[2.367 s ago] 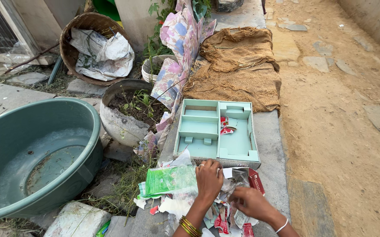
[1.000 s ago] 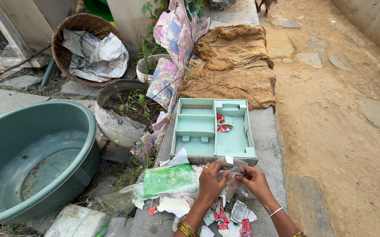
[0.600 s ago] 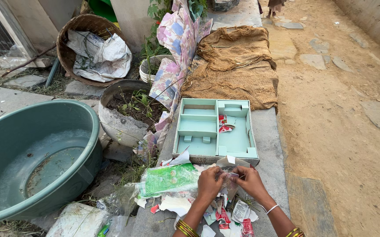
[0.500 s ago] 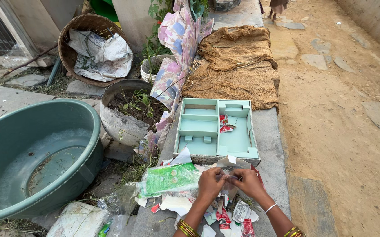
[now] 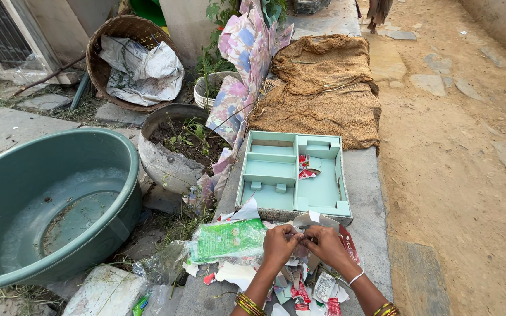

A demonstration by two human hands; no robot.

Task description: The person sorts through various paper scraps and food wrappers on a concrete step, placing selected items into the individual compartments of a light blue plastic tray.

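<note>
1 large green basin stands left of the concrete ledge. On the ledge lies a pale green cardboard tray. At its near edge, left hand and right hand meet, both pinching 1 small wrapper scrap above the torn wrappers.

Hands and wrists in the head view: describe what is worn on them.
Both forearms are bare, with no sleeves in view. The left hand has a stack of thin gold-coloured bangles on its wrist. The right hand has one thin white bangle on the wrist and gold-coloured bangles further up the forearm. No gloves; rings cannot be made out.
</note>
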